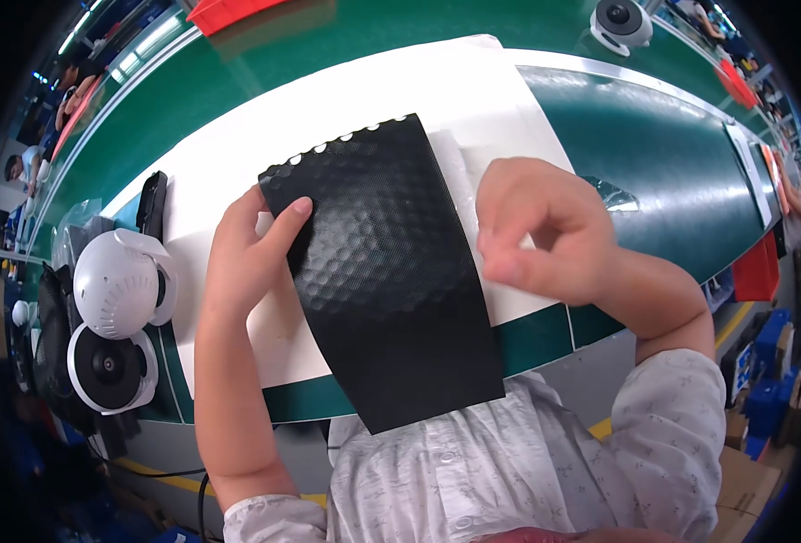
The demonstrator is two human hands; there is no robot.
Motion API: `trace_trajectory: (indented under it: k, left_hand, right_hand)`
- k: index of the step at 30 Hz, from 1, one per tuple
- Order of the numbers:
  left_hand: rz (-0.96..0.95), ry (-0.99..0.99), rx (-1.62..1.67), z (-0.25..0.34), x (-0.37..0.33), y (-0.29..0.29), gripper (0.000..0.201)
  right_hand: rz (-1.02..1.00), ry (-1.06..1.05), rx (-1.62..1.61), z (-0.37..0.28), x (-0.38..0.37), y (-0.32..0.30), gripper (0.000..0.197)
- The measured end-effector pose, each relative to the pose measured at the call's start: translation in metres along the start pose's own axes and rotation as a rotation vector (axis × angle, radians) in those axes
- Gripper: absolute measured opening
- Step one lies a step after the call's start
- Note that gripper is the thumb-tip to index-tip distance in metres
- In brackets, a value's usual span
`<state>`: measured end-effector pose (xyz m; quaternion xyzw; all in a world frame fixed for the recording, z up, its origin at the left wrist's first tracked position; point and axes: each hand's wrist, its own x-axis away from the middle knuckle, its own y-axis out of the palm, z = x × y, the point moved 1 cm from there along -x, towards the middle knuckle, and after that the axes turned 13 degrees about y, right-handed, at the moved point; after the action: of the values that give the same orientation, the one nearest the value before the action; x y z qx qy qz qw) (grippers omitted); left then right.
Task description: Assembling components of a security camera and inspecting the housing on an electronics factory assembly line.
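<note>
A black flexible sheet (382, 244) with rows of round bumps and a scalloped far edge slants across the table in front of me. Its smooth near end hangs past the table edge, over my shirt. My left hand (254, 240) pinches the sheet's upper left edge, thumb on top and the other fingers underneath. Just off the sheet's right side is my right hand (549, 231), thumb and forefinger brought together in a pinch. Whatever is between those fingertips, if anything, is too small to make out. Behind the sheet, a whitish translucent strip (455, 167) shows partly.
White board (500, 118) lies beneath on the green table (635, 145). At left stand two white round cameras (115, 285) and a black object (152, 204). Clear plastic (613, 195) lies right. A red bin (228, 14) and another white camera (619, 23) are farther back.
</note>
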<state>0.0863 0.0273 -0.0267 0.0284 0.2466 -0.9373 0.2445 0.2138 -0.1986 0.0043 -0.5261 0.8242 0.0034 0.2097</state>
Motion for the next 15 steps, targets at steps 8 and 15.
trace_trajectory:
  k: [8, 15]
  left_hand:
    - [0.002, 0.005, -0.046, 0.0068, -0.0002, 0.0031, 0.034]
    - [-0.019, 0.017, -0.058, 0.0051, -0.0002, 0.0031, 0.035]
  right_hand:
    - [-0.131, -0.146, -0.009, -0.0115, 0.007, 0.0005, 0.014]
    - [-0.132, -0.169, -0.003, -0.0103, 0.007, 0.0001, 0.015]
